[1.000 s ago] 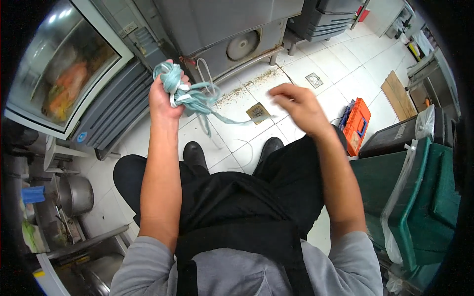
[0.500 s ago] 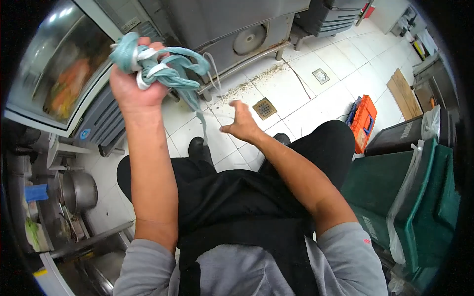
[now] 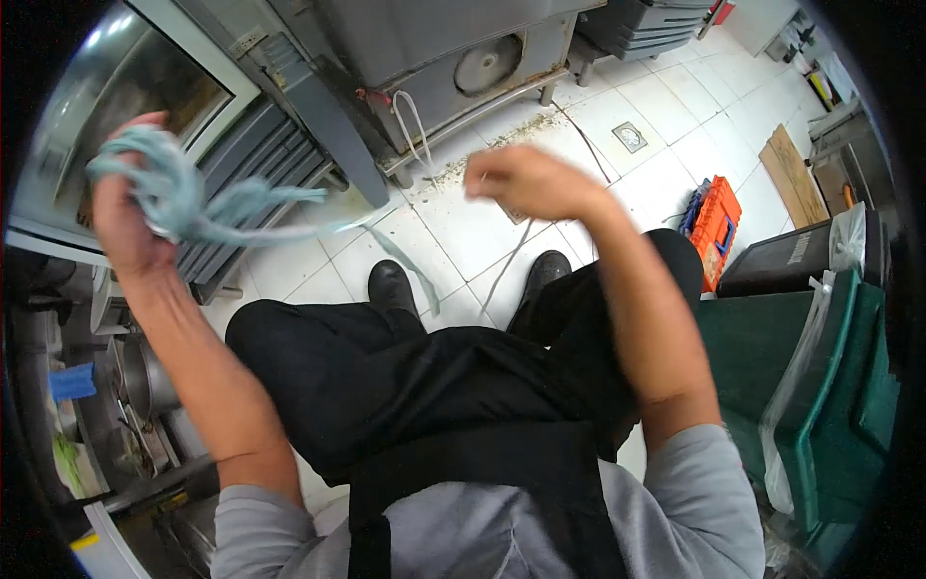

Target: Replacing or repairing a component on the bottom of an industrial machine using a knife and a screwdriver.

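Observation:
At the far left, my left hand [image 3: 135, 212] is closed round a tangled bundle of pale teal and white strips [image 3: 178, 193], blurred by motion. Loose lengths trail from the bundle toward the middle, and one teal strip end [image 3: 410, 265] hangs above the floor between my knees. Near the centre, my right hand [image 3: 535, 183] is bent with fingers curled together. A thin light strand [image 3: 508, 262] hangs down beneath it and appears to come from its grip; the fingers hide where it is held.
Two black boots [image 3: 393, 288] rest on white tiles. Ahead stands a steel appliance [image 3: 424, 58] with a looped white cord [image 3: 413, 125]. At right are an orange toolbox [image 3: 714, 232], a wooden board [image 3: 794, 179] and green bins [image 3: 820, 386]; at left, a glass-fronted cabinet [image 3: 207, 77].
My left hand has swung left and down with the bundle, drawing its strips out sideways. My right hand has moved right and up, its fingers going from spread to curled.

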A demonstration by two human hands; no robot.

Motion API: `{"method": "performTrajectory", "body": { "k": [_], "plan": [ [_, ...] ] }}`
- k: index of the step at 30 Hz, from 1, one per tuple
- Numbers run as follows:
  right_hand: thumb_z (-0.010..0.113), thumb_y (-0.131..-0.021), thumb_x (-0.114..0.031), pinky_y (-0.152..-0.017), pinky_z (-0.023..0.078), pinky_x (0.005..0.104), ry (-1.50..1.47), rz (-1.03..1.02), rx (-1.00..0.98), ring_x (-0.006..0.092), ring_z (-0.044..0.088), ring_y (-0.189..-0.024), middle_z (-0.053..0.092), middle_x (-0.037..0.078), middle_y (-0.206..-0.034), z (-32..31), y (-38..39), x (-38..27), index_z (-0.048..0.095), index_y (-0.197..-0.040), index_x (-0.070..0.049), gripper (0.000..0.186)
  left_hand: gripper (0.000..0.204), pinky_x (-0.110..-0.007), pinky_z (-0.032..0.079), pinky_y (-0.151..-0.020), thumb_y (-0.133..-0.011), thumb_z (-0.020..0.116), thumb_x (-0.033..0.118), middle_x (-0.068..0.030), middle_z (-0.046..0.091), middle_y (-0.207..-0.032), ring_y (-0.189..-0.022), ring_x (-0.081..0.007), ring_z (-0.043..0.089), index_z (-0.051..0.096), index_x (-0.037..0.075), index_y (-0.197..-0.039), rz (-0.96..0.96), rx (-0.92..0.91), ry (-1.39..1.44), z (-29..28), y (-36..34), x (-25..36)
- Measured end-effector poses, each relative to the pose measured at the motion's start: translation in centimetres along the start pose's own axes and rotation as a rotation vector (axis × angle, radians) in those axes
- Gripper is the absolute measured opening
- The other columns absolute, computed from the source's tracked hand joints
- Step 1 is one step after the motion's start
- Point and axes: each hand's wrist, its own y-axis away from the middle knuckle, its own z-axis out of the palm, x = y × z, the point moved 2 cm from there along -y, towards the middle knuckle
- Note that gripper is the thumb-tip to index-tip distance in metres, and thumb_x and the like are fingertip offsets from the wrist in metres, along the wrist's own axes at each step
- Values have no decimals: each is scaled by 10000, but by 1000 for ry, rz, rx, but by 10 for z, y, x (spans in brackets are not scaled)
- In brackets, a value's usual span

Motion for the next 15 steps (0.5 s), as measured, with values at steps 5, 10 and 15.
{"method": "performTrajectory", "body": {
  "k": [5,10,15],
  "plan": [
    [640,-980,-276,-809,510,356,193,-240,423,188,629,-868,658,90,-880,-122,51,-31,664,-1059,-60,231,754,-358,495,-954,-726,745,304,-86,689,-1112,-1048,-198,652,527,104,-1420,-36,-1010,-644,128,55,-73],
    [578,-959,-122,-823,502,431,409,207,772,365,641,-949,673,209,-982,-183,100,8,649,-990,31,170,571,-336,485,-949,-912,677,256,-14,680,-975,-965,-150,642,524,75,-1431,-685,-1548,-254,214,115,-107],
    [722,-898,-405,-1017,454,435,622,382,1114,360,550,-1227,600,227,-1269,-133,181,204,537,-1378,-79,609,101,-204,466,-564,-1023,532,143,47,608,-795,-645,-30,560,616,96,-1054,-678,-769,-71,264,80,-143]
  ]
}}
